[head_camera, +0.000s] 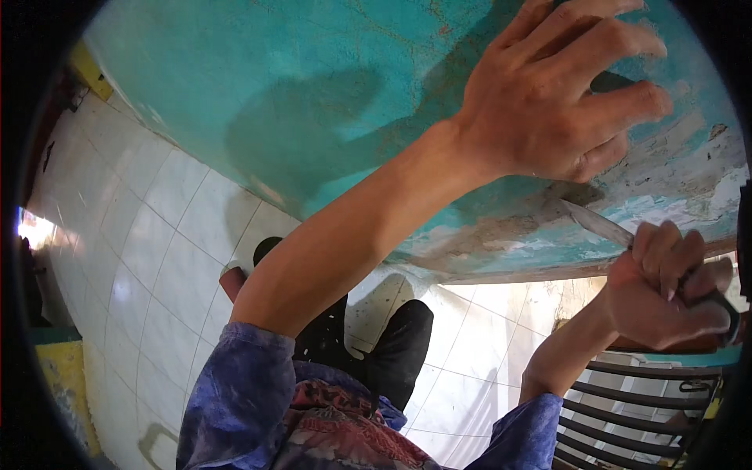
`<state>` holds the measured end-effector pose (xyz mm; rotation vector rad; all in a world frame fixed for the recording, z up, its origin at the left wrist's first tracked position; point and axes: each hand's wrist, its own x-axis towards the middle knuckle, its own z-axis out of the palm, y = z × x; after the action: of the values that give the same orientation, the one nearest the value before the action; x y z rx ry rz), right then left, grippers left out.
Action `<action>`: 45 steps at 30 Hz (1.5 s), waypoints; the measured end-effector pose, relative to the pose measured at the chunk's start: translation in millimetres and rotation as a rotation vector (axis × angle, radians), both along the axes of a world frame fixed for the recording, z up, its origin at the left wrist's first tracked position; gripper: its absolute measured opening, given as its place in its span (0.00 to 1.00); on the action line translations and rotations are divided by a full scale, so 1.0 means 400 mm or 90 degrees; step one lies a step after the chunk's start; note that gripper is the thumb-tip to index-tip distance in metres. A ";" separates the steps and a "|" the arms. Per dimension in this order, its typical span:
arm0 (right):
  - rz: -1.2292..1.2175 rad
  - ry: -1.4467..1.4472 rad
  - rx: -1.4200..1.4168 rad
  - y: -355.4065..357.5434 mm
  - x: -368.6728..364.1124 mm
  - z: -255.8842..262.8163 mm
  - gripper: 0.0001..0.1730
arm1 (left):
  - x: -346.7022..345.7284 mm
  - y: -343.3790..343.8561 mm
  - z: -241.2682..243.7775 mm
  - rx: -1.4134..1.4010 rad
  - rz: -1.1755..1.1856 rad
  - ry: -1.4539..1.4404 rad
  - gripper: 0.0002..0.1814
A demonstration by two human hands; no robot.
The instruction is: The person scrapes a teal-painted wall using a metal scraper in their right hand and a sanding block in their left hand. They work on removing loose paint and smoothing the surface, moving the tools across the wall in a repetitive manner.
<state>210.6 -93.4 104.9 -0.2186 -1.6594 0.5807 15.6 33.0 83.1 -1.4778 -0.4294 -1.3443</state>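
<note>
A turquoise painted wall (329,117) fills the upper view, its paint worn to grey and white patches at the right. My left hand (546,100) is spread, fingers apart and bent, at the wall; whether the fingertips touch it I cannot tell. I see nothing held in it. Lower right, my right hand (658,288) grips a bladed tool, likely a knife or scraper. Its narrow grey blade (605,226) points up and left to a bare, rough patch (523,223) just below my left hand. Most of the handle is hidden by my fingers.
Pale tiles (153,252) cover the floor below the wall. Dark curved slats (634,417) stand at lower right, near my right forearm. A yellow and green block (64,376) is at the left edge. A reddish-brown object (233,283) shows beside my left forearm.
</note>
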 end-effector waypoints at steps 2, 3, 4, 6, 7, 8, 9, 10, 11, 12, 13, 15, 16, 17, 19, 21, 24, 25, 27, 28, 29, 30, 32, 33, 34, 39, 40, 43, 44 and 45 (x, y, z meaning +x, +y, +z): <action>0.029 0.007 -0.004 0.000 -0.017 0.005 0.28 | -0.046 -0.014 -0.002 -0.071 0.230 0.103 0.11; 0.037 0.008 -0.005 -0.004 -0.025 0.010 0.29 | -0.042 -0.013 -0.004 -0.083 0.238 0.098 0.11; 0.020 0.015 -0.023 0.008 -0.038 0.002 0.29 | -0.029 -0.007 -0.006 -0.058 0.143 0.054 0.11; 0.011 -0.026 -0.029 0.024 -0.030 0.000 0.30 | 0.023 0.025 -0.008 0.038 -0.160 -0.057 0.10; 0.009 -0.046 -0.030 0.031 -0.027 0.002 0.31 | 0.051 0.079 -0.007 0.105 -0.226 -0.097 0.10; 0.030 -0.025 -0.010 0.024 -0.024 0.009 0.31 | 0.078 0.134 -0.007 0.175 -0.291 -0.134 0.10; 0.034 -0.019 -0.012 0.024 -0.032 0.004 0.31 | 0.089 0.241 -0.017 0.241 -0.221 -0.140 0.10; 0.031 -0.013 -0.016 0.024 -0.034 -0.005 0.31 | 0.106 0.237 -0.024 0.223 -0.269 -0.164 0.10; 0.031 -0.007 -0.021 0.028 -0.038 -0.013 0.31 | 0.116 0.234 -0.033 0.206 -0.314 -0.188 0.10; 0.033 -0.011 -0.035 0.030 -0.035 -0.024 0.31 | 0.147 0.115 -0.028 0.106 -0.469 -0.229 0.09; 0.023 -0.017 -0.027 0.027 -0.042 -0.023 0.31 | 0.118 0.059 -0.013 0.023 -0.375 -0.184 0.09; -0.006 -0.030 -0.013 0.015 -0.049 -0.019 0.31 | 0.007 -0.032 -0.001 -0.111 0.050 0.004 0.09; -0.014 -0.050 -0.014 0.026 -0.051 -0.028 0.31 | -0.022 -0.047 -0.001 -0.149 0.223 0.062 0.09; -0.007 -0.042 -0.013 0.024 -0.051 -0.030 0.31 | -0.046 -0.058 -0.004 -0.175 0.375 0.140 0.09; 0.018 -0.018 -0.009 0.026 -0.050 -0.042 0.31 | -0.028 -0.040 -0.002 -0.138 0.224 0.061 0.09; 0.007 0.035 -0.033 0.019 -0.053 -0.064 0.30 | 0.090 0.036 0.005 0.018 -0.255 -0.122 0.09; 0.024 0.012 -0.026 0.000 -0.037 -0.092 0.30 | 0.016 -0.015 -0.009 -0.071 0.044 0.017 0.09; 0.059 -0.010 0.001 -0.005 -0.032 -0.097 0.30 | -0.002 -0.031 -0.004 -0.097 0.070 0.024 0.09; 0.001 0.002 0.008 -0.007 -0.034 -0.126 0.30 | 0.036 -0.032 0.002 -0.091 -0.177 -0.085 0.09; -0.011 0.004 -0.014 0.004 -0.050 -0.143 0.29 | 0.044 -0.019 -0.003 -0.058 -0.260 -0.128 0.09; -0.022 0.004 -0.037 0.011 -0.062 -0.159 0.29 | 0.050 -0.005 -0.008 -0.016 -0.345 -0.161 0.09; -0.011 0.058 0.009 0.005 -0.065 -0.166 0.30 | 0.030 0.015 -0.002 0.023 -0.263 -0.124 0.09; -0.010 0.075 -0.007 -0.020 -0.058 -0.171 0.30 | 0.000 0.040 -0.003 0.063 0.017 0.024 0.10; -0.041 0.093 -0.022 -0.022 -0.066 -0.194 0.30 | 0.019 0.030 -0.020 0.035 -0.040 -0.025 0.10; -0.060 0.103 -0.046 -0.022 -0.067 -0.211 0.31 | 0.038 0.028 -0.015 0.027 -0.141 -0.092 0.10; -0.059 0.080 -0.067 -0.035 -0.051 -0.225 0.31 | 0.062 0.018 -0.018 0.019 -0.222 -0.137 0.10; -0.076 0.086 -0.089 -0.033 -0.051 -0.235 0.32 | 0.064 0.017 -0.023 0.015 -0.224 -0.140 0.10; -0.095 0.095 -0.055 -0.034 -0.050 -0.245 0.33 | 0.063 0.019 -0.027 0.015 -0.231 -0.141 0.10; -0.097 0.098 -0.025 -0.036 -0.049 -0.244 0.33 | 0.065 0.021 -0.023 0.016 -0.234 -0.141 0.10; -0.099 0.100 -0.001 -0.041 -0.052 -0.251 0.33 | 0.066 0.022 -0.021 0.016 -0.235 -0.142 0.10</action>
<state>189.7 -109.9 4.5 -0.2932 -1.4752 0.4703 41.9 42.0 74.5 -1.4374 -0.2862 -1.8113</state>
